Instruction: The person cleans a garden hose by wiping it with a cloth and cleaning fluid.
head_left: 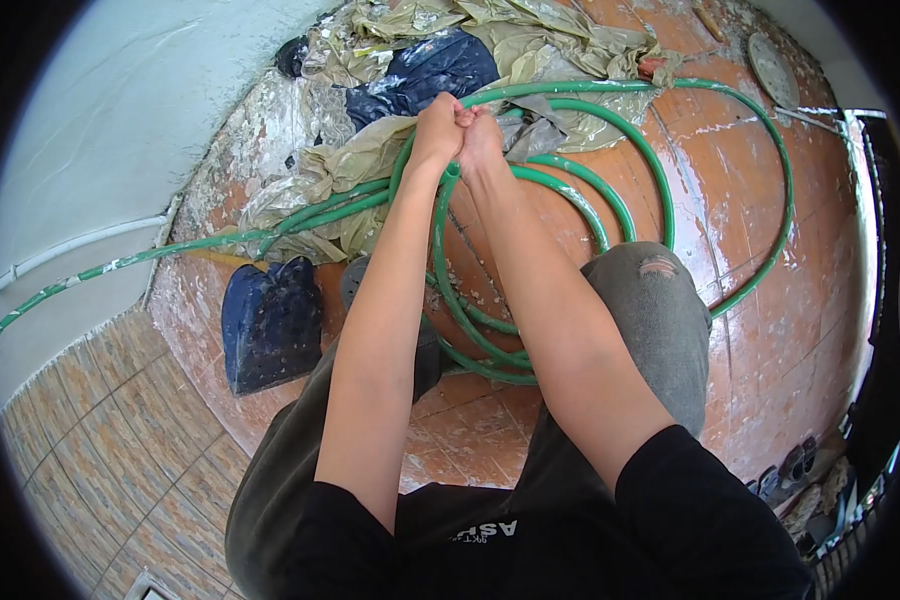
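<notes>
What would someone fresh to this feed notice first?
The green hose stands out, looping in wide coils over the paint-spattered red tile floor at centre and right. At top centre the left hand and right hand are closed side by side around it. Crumpled beige sheets lie just beyond them, and a dark blue bundle lies on the floor at left.

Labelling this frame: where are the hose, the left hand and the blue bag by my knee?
hose (788, 195), head view, outer loop's right bend.
left hand (438, 125), head view, back of the hand.
blue bag (270, 325), head view, middle of its top.
</notes>
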`<control>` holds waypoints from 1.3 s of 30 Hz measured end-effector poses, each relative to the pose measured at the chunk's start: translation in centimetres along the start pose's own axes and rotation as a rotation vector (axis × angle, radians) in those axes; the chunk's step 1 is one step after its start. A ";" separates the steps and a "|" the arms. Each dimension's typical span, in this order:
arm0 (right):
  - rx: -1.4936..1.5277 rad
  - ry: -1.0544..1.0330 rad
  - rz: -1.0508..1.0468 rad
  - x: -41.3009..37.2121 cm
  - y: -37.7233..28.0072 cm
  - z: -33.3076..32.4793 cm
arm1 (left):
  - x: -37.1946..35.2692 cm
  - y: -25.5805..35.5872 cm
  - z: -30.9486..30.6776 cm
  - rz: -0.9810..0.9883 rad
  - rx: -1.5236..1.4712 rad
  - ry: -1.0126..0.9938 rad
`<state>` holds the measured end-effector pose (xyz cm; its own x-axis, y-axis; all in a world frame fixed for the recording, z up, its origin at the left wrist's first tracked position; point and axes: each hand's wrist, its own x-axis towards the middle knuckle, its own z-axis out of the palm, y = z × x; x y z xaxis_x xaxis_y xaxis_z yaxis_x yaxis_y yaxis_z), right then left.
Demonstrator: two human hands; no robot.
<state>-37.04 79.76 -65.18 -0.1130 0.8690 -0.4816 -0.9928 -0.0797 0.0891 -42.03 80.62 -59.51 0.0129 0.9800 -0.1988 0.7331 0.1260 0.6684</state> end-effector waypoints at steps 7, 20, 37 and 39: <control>-0.344 0.210 -0.002 -3.2 0.2 4.1 | 0.4 1.3 -0.4 0.266 0.350 -0.021; -0.445 0.161 0.371 -1.1 -2.2 4.7 | -0.9 0.9 -1.4 0.597 0.780 -0.157; -1.090 0.317 0.149 -2.3 -4.7 6.1 | -1.0 1.1 2.1 0.636 0.922 -0.136; -0.916 0.278 0.231 -2.1 -4.9 6.2 | -1.2 1.9 1.5 0.588 0.721 -0.244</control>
<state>-31.65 81.32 -59.24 -0.1967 0.6479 -0.7359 -0.5780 -0.6829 -0.4468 -39.65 79.49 -59.08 0.5931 0.7868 -0.1708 0.8051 -0.5802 0.1233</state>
